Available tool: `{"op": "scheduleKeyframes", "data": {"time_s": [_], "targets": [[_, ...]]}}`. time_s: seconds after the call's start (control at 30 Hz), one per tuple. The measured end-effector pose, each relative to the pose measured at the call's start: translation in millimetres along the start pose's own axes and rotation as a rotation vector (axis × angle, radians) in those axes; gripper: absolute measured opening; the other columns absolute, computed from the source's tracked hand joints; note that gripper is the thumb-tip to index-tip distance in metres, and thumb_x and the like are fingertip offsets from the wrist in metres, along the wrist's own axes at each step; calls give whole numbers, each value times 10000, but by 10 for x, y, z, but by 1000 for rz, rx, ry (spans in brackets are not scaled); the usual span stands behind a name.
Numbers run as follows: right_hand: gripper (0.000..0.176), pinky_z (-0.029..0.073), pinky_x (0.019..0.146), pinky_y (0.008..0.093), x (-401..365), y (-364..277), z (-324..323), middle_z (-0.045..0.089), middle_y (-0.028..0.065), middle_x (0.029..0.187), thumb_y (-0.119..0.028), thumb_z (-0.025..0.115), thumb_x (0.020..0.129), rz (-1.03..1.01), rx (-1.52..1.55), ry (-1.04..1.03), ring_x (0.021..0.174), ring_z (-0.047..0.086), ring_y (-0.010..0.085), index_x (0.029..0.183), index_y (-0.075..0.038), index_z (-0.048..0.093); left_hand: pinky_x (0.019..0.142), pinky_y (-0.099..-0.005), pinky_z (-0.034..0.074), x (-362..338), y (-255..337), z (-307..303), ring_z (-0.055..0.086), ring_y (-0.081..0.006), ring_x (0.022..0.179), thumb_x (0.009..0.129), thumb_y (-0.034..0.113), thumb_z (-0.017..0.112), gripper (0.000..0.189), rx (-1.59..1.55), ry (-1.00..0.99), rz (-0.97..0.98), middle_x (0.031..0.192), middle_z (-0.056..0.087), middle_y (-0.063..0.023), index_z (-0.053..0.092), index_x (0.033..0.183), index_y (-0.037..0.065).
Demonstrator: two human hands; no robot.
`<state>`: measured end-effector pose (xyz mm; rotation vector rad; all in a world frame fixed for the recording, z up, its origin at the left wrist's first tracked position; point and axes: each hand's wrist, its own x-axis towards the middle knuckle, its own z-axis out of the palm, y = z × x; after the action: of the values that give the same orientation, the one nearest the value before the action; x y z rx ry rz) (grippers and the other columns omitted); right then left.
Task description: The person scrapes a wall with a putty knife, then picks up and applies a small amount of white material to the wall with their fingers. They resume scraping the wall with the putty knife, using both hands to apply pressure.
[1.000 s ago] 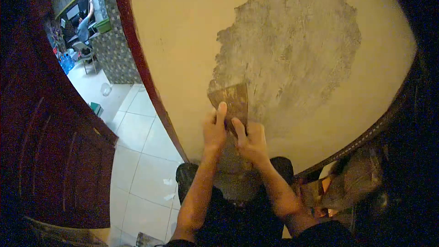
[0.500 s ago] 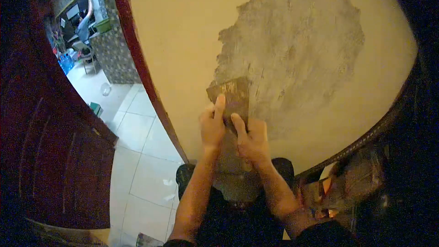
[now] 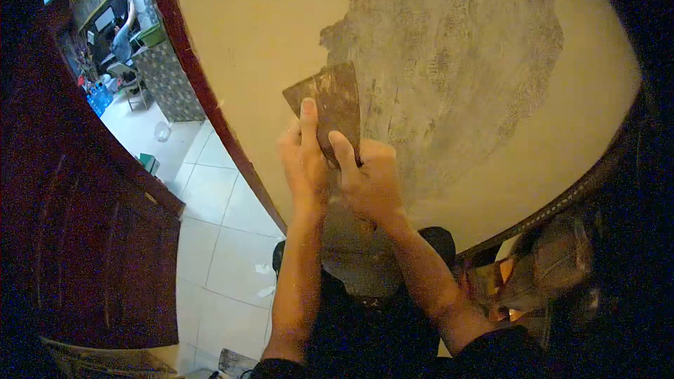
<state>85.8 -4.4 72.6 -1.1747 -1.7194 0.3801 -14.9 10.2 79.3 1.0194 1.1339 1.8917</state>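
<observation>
Both my hands grip one putty knife, its wide, stained blade (image 3: 335, 91) tilted up against the yellow wall (image 3: 246, 35). My left hand (image 3: 303, 168) is closed at the blade's left side, thumb or finger stretched along its face. Around the handle end my right hand (image 3: 372, 179) is wrapped, thumb on the lower blade. The handle itself is mostly hidden by the fingers. Up and right of the blade spreads a rough grey patch (image 3: 449, 63) on the wall; the blade's top edge lies by its lower-left border.
A dark red door frame (image 3: 203, 98) borders the wall on the left, with a dark wooden door (image 3: 91, 238) beyond. White floor tiles (image 3: 225, 253) lead to another room, where a person (image 3: 123, 42) sits. Cluttered items (image 3: 533, 274) are at lower right.
My hands and the putty knife have moved up and left along the wall, the blade tilting a little more. The view has shifted slightly.
</observation>
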Motion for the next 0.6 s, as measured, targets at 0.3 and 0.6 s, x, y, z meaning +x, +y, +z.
{"op": "scheduleKeyframes", "data": {"time_s": [0.3, 0.6], "targets": [[313, 442, 541, 397, -346, 231, -12, 621, 196, 673, -268, 555, 913, 70, -105, -49, 575, 608, 332, 796, 8, 645, 468, -249, 332, -243, -233, -216, 443, -78, 524, 939, 469, 509, 482, 164, -196, -240, 599, 493, 11, 572, 703, 54], [429, 433, 543, 479, -310, 310, -34, 597, 244, 649, -349, 552, 903, 109, 145, -30, 593, 594, 405, 675, 4, 633, 455, -254, 305, -290, -423, -173, 390, -81, 509, 935, 443, 536, 415, 194, -178, -91, 576, 407, 32, 530, 712, 93]]}}
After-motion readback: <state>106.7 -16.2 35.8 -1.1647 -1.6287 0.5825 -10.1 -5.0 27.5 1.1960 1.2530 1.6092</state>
